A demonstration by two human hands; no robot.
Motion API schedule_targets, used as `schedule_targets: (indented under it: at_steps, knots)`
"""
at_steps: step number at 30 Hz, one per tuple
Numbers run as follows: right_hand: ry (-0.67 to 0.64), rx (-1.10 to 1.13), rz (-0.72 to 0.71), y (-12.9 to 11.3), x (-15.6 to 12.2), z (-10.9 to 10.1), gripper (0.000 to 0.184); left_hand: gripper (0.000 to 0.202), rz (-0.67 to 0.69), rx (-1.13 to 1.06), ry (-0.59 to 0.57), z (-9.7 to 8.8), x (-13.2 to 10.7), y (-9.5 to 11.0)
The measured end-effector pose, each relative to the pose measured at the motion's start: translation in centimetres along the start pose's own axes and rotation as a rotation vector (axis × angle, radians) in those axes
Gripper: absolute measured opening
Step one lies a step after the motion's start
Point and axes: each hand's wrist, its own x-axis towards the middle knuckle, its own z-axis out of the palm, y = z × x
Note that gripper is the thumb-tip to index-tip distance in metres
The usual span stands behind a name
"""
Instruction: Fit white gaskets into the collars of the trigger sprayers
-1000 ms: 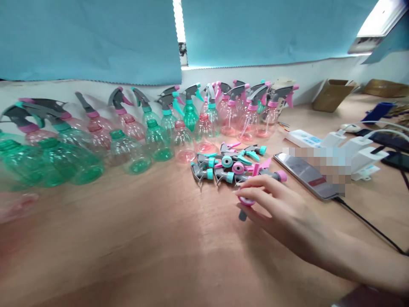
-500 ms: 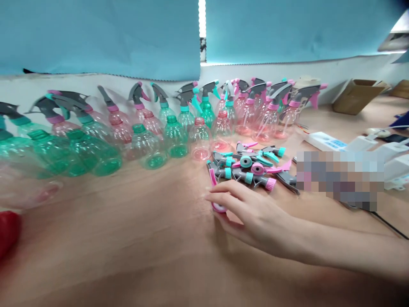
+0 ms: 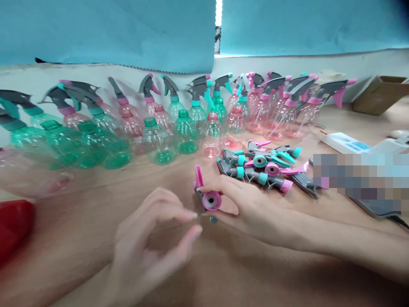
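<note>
A pink-and-grey trigger spray head is gripped by my right hand, its round pink collar facing me and its pink trigger pointing up. My left hand, slightly blurred, is close by on the left with thumb and forefinger apart and nothing visible between them. To the right of the held head lies a pile of loose spray heads in grey with teal or pink parts. Behind them stand open-necked bottles, among them a clear pink one and a green one.
Along the wall stand several bottles fitted with spray heads. A white power strip and a cardboard box are at the right. Something red lies at the left edge. A pixelated patch covers part of the right side.
My left hand has come into view from the lower left. My right hand has lifted the spray head and turned its collar toward me. The view has shifted slightly left.
</note>
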Motion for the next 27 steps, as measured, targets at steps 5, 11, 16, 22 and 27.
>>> schedule_targets:
  at_steps: [5,11,16,22,27]
  knots:
    - [0.016,0.096,-0.035,0.8,-0.2,0.8,0.026,0.027,-0.028,0.089,-0.109,2.1,2.3,-2.0]
    - [0.052,0.212,-0.017,1.6,-0.5,2.0,0.026,0.026,-0.096,0.075,-0.21,2.5,1.3,-1.8]
    - [0.113,0.322,-0.085,1.8,-0.7,3.0,0.029,0.026,-0.06,0.121,-0.248,2.7,1.2,-2.1]
    - [0.088,0.293,-0.099,1.8,-0.7,2.8,0.03,0.02,-0.056,0.122,-0.259,2.8,1.1,-2.4]
    - [0.095,0.09,-0.087,0.9,-1.1,2.1,0.024,0.014,-0.082,0.151,-0.229,2.8,1.2,-2.4]
